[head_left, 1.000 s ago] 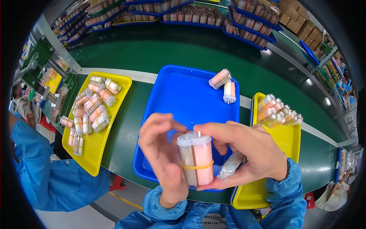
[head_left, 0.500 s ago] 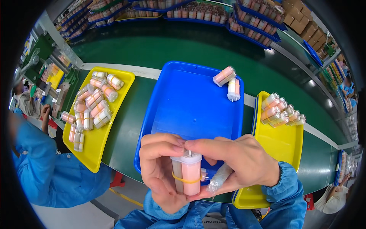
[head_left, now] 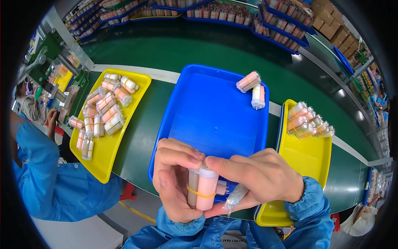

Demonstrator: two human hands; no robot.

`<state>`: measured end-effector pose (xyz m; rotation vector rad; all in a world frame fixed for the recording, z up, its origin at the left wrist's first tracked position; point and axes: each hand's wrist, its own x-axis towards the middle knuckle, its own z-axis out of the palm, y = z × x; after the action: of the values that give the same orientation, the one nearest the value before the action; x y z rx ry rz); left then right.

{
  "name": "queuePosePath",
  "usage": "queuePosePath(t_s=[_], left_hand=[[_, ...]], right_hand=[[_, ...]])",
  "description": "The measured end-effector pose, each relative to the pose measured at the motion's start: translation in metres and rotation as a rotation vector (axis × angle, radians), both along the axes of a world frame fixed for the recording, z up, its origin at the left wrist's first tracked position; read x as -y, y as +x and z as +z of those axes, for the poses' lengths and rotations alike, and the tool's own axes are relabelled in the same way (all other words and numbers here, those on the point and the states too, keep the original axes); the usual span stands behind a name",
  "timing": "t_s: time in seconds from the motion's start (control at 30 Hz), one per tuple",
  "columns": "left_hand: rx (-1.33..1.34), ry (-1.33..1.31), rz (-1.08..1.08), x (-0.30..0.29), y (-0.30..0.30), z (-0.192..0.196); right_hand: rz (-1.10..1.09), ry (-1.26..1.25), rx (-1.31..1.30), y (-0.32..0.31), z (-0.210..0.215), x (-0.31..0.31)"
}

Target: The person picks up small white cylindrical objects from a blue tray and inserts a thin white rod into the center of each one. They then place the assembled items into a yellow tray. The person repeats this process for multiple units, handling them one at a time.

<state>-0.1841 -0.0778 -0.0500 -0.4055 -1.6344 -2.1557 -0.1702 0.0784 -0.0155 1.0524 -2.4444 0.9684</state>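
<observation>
My left hand [head_left: 173,180] is wrapped round a two-tube unit [head_left: 206,191], a pink tube and a grey one under a translucent cap, with a yellow rubber band round both. The unit stands upright over the near edge of the blue tray [head_left: 195,112]. My right hand [head_left: 267,178] is closed against it, its thumb pressing on the cap and its lower fingers reaching under the base. A crumpled clear plastic sleeve [head_left: 235,198] is tucked in the right hand. Behind the unit a short pinkish part [head_left: 222,188] pokes out. Two similar units [head_left: 248,81] lie at the tray's far right corner.
On the left, a yellow tray [head_left: 139,89] holds several loose units. Another yellow tray [head_left: 304,159] at the right has several units grouped at its far end. Stacked blue trays [head_left: 286,27] stand at the back. A person in a blue sleeve [head_left: 39,145] sits to the left.
Both hands and the unit have risen slightly. The pin that showed above the cap is now mostly hidden by my right thumb. The view has shifted a little.
</observation>
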Motion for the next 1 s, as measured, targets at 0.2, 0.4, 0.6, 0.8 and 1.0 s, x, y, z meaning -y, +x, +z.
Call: queuePosePath(t_s=[0.2,0.4,0.6,0.8,1.0], left_hand=[[-0.079,-0.020,-0.011,0.003,-0.005,-0.008],[-0.081,-0.031,0.018,0.006,-0.005,-0.009],[-0.067,-0.055,0.040,0.006,-0.006,-0.008],[-0.093,0.001,-0.065,0.014,-0.009,-0.010],[-0.070,-0.127,0.099,0.013,-0.007,-0.004]], right_hand=[[0.009,-0.007,0.047,-0.002,0.001,0.000],[0.006,-0.047,0.144,-0.005,0.004,0.003],[-0.019,-0.015,0.198,-0.006,0.005,0.003],[0.000,-0.015,0.285,-0.004,0.011,0.002],[0.015,0.003,0.367,-0.003,0.015,0.004]])
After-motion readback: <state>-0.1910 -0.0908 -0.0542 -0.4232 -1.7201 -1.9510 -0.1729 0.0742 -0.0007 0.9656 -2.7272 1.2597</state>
